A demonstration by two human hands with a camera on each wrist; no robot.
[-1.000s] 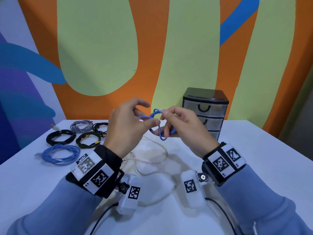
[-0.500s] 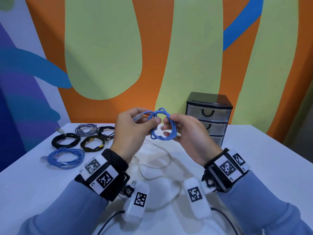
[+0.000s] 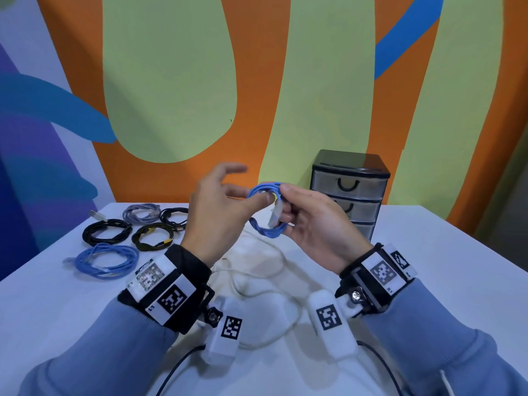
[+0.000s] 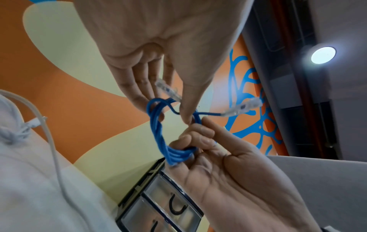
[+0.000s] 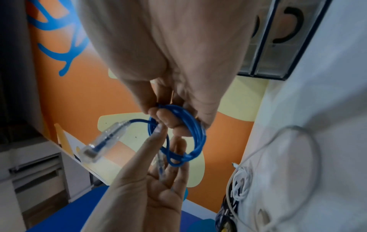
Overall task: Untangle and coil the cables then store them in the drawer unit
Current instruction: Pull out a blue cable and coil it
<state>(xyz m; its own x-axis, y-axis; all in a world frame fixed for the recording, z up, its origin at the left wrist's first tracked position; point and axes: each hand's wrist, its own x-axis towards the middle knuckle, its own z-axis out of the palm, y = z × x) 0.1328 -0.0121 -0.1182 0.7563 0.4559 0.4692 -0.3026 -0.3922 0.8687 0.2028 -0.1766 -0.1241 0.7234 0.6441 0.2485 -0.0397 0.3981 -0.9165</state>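
Cable coil (image 3: 267, 214), likely light, springy and apt to unwind, sits mid-air with drawer unit (image 3: 350, 162) at its 2 o'clock, right hand (image 3: 311, 224) curled round its 5 o'clock strands, left hand (image 3: 217, 212) pinching 12 o'clock between thumb and near-straight fingers (image 4: 137, 91), so grip across all loops.

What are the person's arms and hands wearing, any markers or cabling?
Left hand and right hand are bare. Blue-grey sleeves. Each wrist has a black strap with white plates printed with square black-and-white tags; a white pod with its own tag hangs below on a black knob, trailing a black cable.
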